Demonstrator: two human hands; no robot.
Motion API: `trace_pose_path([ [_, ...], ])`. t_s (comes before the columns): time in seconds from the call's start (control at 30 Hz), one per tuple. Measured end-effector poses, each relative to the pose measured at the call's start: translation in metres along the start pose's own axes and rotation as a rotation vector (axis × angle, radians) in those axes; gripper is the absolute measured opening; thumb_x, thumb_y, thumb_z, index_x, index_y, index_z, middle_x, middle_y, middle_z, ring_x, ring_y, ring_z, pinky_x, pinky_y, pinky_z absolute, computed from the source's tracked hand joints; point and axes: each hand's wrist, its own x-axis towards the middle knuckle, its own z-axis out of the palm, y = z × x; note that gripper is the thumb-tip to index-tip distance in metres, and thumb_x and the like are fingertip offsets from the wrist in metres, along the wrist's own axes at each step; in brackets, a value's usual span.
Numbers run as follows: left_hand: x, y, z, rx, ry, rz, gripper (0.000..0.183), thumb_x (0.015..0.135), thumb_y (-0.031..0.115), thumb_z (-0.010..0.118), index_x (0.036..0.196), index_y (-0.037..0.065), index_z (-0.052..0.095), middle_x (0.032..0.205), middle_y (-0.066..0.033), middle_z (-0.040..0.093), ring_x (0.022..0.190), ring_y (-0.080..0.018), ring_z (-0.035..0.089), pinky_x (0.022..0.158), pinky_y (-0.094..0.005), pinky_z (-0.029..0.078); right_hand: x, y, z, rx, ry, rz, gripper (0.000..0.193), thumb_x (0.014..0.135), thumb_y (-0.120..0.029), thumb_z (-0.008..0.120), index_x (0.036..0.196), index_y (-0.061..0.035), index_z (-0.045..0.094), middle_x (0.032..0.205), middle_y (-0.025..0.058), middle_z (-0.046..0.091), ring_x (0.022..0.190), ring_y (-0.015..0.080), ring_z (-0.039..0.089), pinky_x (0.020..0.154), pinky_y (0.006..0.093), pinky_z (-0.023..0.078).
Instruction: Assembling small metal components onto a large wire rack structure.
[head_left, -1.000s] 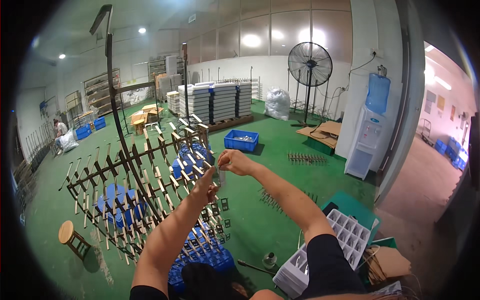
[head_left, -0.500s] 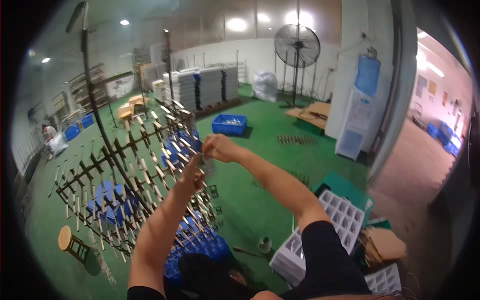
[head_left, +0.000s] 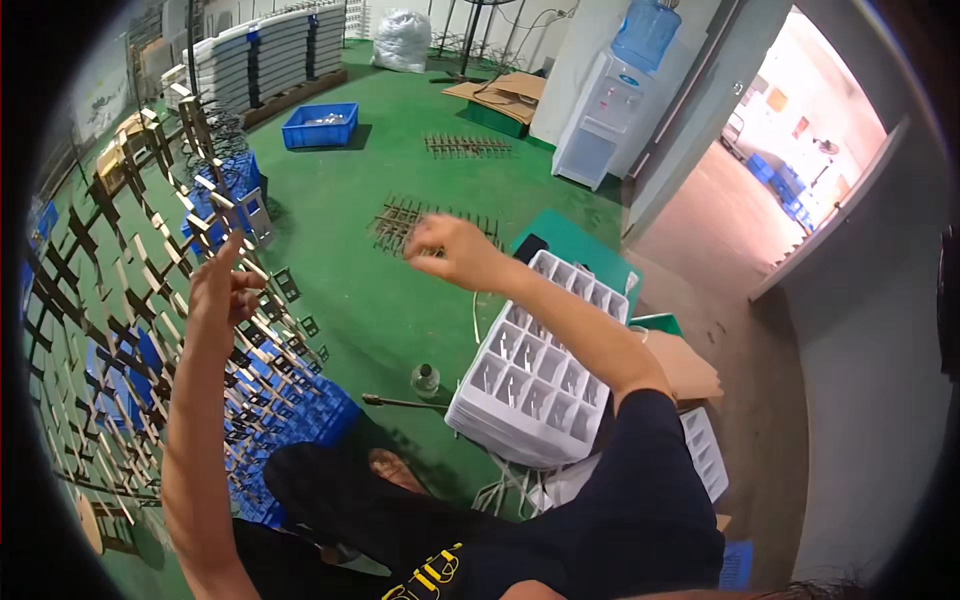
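Note:
My left hand [head_left: 222, 290] is raised beside a rack of hooks [head_left: 160, 225] hung with many small flat metal pieces. Its index finger points upward, the other fingers are loosely bent, and nothing shows in it. Close to that fingertip hangs a rectangular metal piece [head_left: 257, 215]. My right hand [head_left: 455, 252] is above the floor between the rack and a stack of white compartment trays [head_left: 520, 425]. Its fingers curve loosely with a gap to the thumb, slightly blurred, and I see nothing held. Small metal parts lie in the top tray's compartments.
Blue crates [head_left: 335, 405] stand under the rack; another blue crate [head_left: 320, 125] sits farther off. Hook racks [head_left: 400, 225] lie on the green floor. Near the trays are a glass jar [head_left: 425, 380], a rod-like tool [head_left: 400, 402] and cardboard [head_left: 680, 365]. A water dispenser [head_left: 600, 120] stands by the doorway.
My view has turned right and down. My hands, close together at the rack before, are now apart: the right has moved away toward the trays, while the left stays beside the rack.

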Motion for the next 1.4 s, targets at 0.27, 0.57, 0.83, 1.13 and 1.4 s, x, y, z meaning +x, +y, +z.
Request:
trace_pose_path([
  [0.27, -0.077, -0.090, -0.038, 0.132, -0.111, -0.072, 0.032, 0.085, 0.021, 0.055, 0.105, -0.005, 0.054, 0.055, -0.0039, 0.053, 0.039, -0.0073, 0.045, 0.036, -0.0196, 0.035, -0.261, 0.006, 0.062, -0.139, -0.409, 0.979, 0.023, 0.068, -0.032, 0.063, 0.071, -0.0093, 0.067, 0.065, 0.0110, 0.062, 0.062, 0.0268, 0.061, 0.058, 0.0387, 0.047],
  [0.57, -0.103, -0.144, -0.064, -0.030, -0.084, -0.285, 0.024, 0.086, 0.020, 0.053, 0.099, 0.001, 0.058, 0.055, -0.0019, 0.052, 0.039, -0.0072, 0.044, 0.037, -0.0191, 0.033, -0.254, -0.010, 0.103, -0.383, -0.375, 1.250, 0.023, 0.063, -0.033, 0.066, 0.070, -0.0113, 0.069, 0.070, 0.0122, 0.064, 0.069, 0.0307, 0.062, 0.063, 0.0388, 0.050],
  [0.83, -0.108, -0.137, -0.083, -0.130, -0.087, -0.236, 0.025, 0.085, 0.021, 0.055, 0.098, 0.000, 0.059, 0.057, -0.0041, 0.054, 0.041, -0.0087, 0.046, 0.039, -0.0194, 0.035, -0.273, 0.010, 0.094, -0.039, 0.010, 1.448, 0.023, 0.058, -0.029, 0.065, 0.068, -0.0076, 0.067, 0.061, 0.0119, 0.062, 0.057, 0.0230, 0.062, 0.057, 0.0333, 0.049],
  [1.13, -0.106, -0.114, -0.084, -0.095, -0.048, -0.178, 0.026, 0.085, 0.021, 0.056, 0.099, -0.001, 0.058, 0.062, -0.0071, 0.058, 0.045, -0.0102, 0.051, 0.041, -0.0220, 0.039, -0.148, -0.029, 0.016, -0.339, 0.072, 0.830, 0.023, 0.056, -0.021, 0.066, 0.068, -0.0026, 0.060, 0.067, 0.0122, 0.059, 0.064, 0.0274, 0.059, 0.060, 0.0343, 0.048],
  [1.4, -0.064, -0.031, -0.064, -0.026, -0.026, 0.049, 0.031, 0.083, 0.021, 0.060, 0.099, -0.006, 0.056, 0.062, -0.0099, 0.058, 0.041, -0.0106, 0.048, 0.039, -0.0236, 0.038, 0.031, -0.088, 0.004, 0.188, 0.064, 0.112, 0.012, 0.066, -0.008, 0.067, 0.074, -0.0013, 0.060, 0.069, 0.0056, 0.056, 0.063, 0.0123, 0.055, 0.058, 0.0254, 0.044],
])
